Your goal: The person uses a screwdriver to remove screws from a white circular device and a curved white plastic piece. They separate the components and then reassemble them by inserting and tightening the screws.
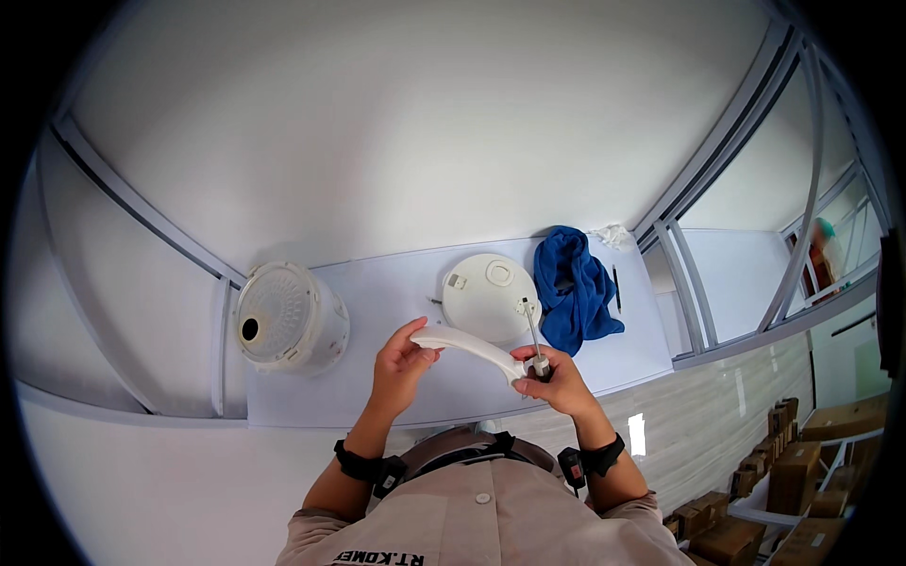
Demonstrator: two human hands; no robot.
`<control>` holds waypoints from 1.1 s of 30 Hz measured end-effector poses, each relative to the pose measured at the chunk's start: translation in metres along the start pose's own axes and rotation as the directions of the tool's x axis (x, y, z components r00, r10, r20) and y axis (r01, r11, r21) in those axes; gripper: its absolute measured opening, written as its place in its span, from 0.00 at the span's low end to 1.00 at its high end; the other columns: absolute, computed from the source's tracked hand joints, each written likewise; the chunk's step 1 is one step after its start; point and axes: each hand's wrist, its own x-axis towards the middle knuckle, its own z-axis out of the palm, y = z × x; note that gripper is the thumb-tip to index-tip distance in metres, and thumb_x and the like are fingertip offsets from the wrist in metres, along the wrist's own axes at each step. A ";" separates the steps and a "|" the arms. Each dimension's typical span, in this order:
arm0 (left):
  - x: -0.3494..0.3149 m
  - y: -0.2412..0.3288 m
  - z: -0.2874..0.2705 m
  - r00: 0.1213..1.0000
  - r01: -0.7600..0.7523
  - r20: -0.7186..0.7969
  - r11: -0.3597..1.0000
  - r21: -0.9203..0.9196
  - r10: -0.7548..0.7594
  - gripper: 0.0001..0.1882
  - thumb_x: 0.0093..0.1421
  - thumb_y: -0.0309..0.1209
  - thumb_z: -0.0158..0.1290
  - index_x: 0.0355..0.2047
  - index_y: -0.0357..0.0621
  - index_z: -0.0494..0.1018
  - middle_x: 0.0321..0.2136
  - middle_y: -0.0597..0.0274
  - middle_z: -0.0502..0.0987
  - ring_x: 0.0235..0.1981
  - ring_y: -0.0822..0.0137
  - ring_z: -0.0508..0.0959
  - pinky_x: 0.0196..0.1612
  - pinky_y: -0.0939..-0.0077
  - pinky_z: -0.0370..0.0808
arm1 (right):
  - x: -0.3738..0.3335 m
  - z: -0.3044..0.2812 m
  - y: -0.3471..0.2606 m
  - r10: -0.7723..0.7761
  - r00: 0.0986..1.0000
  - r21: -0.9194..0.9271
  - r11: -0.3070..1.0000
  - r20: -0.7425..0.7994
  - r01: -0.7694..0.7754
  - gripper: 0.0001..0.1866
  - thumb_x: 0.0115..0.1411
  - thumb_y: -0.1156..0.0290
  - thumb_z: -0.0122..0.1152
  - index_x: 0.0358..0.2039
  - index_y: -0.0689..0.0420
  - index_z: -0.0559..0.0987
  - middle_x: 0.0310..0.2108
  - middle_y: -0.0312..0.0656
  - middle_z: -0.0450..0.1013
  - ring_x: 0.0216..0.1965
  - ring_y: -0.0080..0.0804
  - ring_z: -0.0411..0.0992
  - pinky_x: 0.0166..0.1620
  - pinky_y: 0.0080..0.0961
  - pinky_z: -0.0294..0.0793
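A curved white handle (470,345) spans the gap between my two hands, above the front part of the table. My left hand (400,370) pinches its left end between thumb and fingers. At the other end, my right hand (557,382) grips a screwdriver (536,341) and also steadies the handle. The screwdriver's shaft points away from me, its tip over a round white lid (483,309) lying on the table. That lid bears an oval raised ring and small fittings.
A white tub-shaped appliance (300,325) with a dark round hole stands at the table's left. Right of the lid lie a crumpled blue cloth (572,292), a thin black pen-like stick (617,289) and white crumpled material (615,237). Cardboard boxes (795,476) fill shelves at lower right. A person (823,253) appears far right.
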 end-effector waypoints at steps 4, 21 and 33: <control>0.002 -0.011 0.002 0.999 -0.002 0.040 1.000 0.004 0.002 0.29 0.68 0.21 0.54 0.69 0.36 0.62 0.54 0.50 0.78 0.51 0.64 0.82 0.53 0.71 0.80 | 0.000 0.003 0.004 -0.101 0.995 -0.196 0.976 -0.003 0.098 0.21 0.54 0.76 0.76 0.49 0.60 0.81 0.35 0.32 0.74 0.34 0.19 0.69 0.40 0.17 0.70; 0.062 -0.110 0.022 0.755 0.641 -0.167 0.768 -0.019 -0.634 0.46 0.66 0.48 0.59 0.72 0.31 0.50 0.57 0.44 0.70 0.54 0.57 0.76 0.52 0.63 0.78 | -0.028 -0.032 0.011 0.009 0.953 0.246 0.967 -0.302 0.069 0.23 0.68 0.65 0.66 0.60 0.61 0.75 0.30 0.34 0.73 0.23 0.20 0.67 0.28 0.18 0.66; 0.093 -0.135 0.029 0.707 0.631 -0.224 0.741 -0.230 -0.671 0.24 0.66 0.39 0.62 0.55 0.43 0.67 0.48 0.60 0.76 0.47 0.65 0.78 0.51 0.65 0.78 | -0.051 -0.039 -0.003 -0.097 0.945 0.116 0.984 -0.311 0.139 0.27 0.67 0.65 0.66 0.64 0.60 0.72 0.33 0.35 0.75 0.23 0.19 0.68 0.28 0.18 0.68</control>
